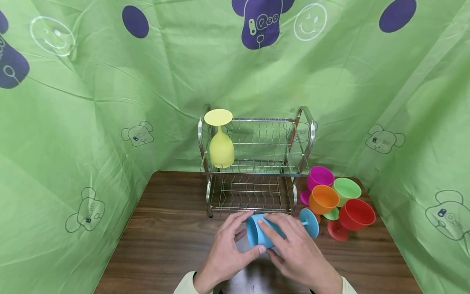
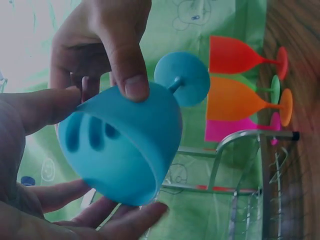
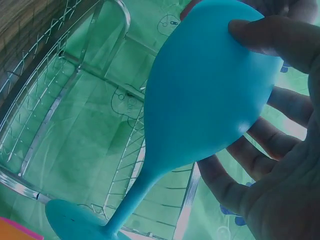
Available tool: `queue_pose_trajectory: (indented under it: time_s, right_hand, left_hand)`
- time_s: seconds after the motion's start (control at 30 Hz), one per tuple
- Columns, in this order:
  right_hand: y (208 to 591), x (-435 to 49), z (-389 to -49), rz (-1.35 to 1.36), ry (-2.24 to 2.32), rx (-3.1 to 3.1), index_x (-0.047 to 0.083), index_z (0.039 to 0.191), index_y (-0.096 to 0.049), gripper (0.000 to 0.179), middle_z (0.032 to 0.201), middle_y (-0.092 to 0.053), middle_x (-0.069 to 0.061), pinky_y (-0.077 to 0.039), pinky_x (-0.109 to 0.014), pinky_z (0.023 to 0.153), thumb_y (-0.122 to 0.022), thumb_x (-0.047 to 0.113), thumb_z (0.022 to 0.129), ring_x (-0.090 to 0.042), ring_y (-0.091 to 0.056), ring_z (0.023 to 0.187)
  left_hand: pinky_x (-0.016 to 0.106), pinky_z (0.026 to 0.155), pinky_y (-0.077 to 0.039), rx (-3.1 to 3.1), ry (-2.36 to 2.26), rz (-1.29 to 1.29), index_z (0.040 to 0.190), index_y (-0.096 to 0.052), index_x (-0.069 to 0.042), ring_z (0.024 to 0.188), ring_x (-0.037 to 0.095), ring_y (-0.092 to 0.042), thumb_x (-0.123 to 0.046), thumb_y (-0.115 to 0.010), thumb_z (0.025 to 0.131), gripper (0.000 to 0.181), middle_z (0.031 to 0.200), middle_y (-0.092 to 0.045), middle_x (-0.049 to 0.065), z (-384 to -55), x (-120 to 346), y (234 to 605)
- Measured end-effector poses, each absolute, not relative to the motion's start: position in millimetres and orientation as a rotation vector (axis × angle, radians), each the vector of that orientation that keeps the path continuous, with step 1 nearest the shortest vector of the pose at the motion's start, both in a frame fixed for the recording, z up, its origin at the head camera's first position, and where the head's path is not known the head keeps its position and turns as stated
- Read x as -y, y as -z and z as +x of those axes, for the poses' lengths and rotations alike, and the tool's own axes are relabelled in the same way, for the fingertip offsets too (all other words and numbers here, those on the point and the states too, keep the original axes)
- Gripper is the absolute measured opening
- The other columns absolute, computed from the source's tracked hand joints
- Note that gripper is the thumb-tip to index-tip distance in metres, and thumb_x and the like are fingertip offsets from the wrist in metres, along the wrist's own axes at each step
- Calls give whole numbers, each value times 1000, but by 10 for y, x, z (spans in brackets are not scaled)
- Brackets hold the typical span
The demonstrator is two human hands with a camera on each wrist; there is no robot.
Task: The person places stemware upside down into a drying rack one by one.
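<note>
A blue wine goblet lies on its side in the air above the table, its open mouth to the left and its round foot to the right. My right hand grips the bowl, thumb on one side and fingers on the other, as the right wrist view shows. At the mouth, my left hand holds the rim between thumb and spread fingers. The goblet's bowl looks hollow in the left wrist view, with dark finger shadows showing on its wall.
Behind the hands stands a two-tier metal dish rack. A yellow goblet sits upside down on its upper left. To the right stand magenta, orange, green and red goblets. Green cloth walls surround the wooden table.
</note>
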State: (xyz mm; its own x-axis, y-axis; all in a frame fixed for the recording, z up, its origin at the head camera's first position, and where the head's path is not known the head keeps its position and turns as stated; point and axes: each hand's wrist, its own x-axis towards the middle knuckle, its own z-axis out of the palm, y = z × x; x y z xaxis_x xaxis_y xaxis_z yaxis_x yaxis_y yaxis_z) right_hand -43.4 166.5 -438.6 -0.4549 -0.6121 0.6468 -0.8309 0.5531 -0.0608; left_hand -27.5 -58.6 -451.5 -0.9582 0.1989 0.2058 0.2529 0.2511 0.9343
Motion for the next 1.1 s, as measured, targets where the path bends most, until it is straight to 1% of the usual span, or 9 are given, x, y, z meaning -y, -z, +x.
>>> queue_pose_trajectory:
  time_s: [0.2,0.43,0.57,0.63,0.73,0.8,0.87,1.0,1.1]
  right_hand:
    - [4414,-1643,-426,1146,-525,2223,10,146,-63,95,140,-64,-14,-57,-53,100,-99,19,59,-33,-62,126]
    - [4471,-1645,-425,1141,-588,2197,10,146,-63,91,142,-65,-15,-44,-37,120,-98,19,62,-35,-63,126]
    - [4482,-1656,-426,1136,-585,2203,11,146,-64,90,142,-65,-14,-43,-36,121,-98,21,63,-34,-63,126]
    - [4483,-1665,-423,1131,-585,2210,11,146,-64,85,143,-64,-14,-42,-35,123,-96,23,69,-34,-63,127]
    - [4480,-1678,-412,1108,-631,2192,10,144,-65,64,143,-64,-15,-36,-30,128,-86,33,88,-34,-62,128]
    - [4490,-1687,-406,1074,-704,2155,7,141,-67,54,141,-64,-19,-31,-25,129,-76,39,98,-35,-61,128]
    - [4512,-1698,-402,1020,-788,2107,2,135,-69,53,137,-65,-22,-32,-23,128,-69,43,102,-35,-61,126]
    - [4599,-1720,-391,847,-981,2049,-2,127,-72,52,130,-68,-24,-40,-17,121,-77,39,97,-29,-63,124]
    - [4653,-1714,-364,656,-1154,2049,0,125,-74,49,125,-70,-21,-47,-14,113,-90,21,85,-20,-65,121]
  left_hand:
    - [36,94,-64,2422,1928,-387,148,-59,-30,132,25,-60,-32,-91,83,72,146,-57,-7,-261,578,4557]
    - [39,92,-64,2404,1960,-370,147,-60,-25,132,27,-59,-30,-91,83,71,146,-57,-4,-266,577,4575]
    - [39,92,-65,2403,1962,-368,146,-61,-28,132,27,-59,-30,-91,83,70,145,-57,-4,-272,576,4575]
    - [38,92,-65,2397,1968,-364,144,-61,-32,132,27,-59,-30,-92,83,69,144,-58,-3,-275,575,4571]
    - [38,92,-64,2376,1989,-358,143,-61,-37,132,26,-59,-29,-93,81,70,143,-58,-4,-283,579,4557]
    - [37,91,-64,2348,2008,-356,143,-61,-35,131,27,-58,-26,-93,80,71,143,-58,-3,-292,589,4547]
    - [37,91,-64,2307,2036,-354,143,-62,-32,133,29,-56,-23,-94,79,72,144,-57,-2,-305,602,4537]
    - [37,91,-64,2226,2078,-344,142,-62,-29,136,34,-52,-17,-93,79,71,145,-55,5,-345,631,4533]
    - [37,91,-64,2192,2085,-336,142,-62,-28,135,36,-51,-16,-92,80,70,143,-55,8,-364,646,4541]
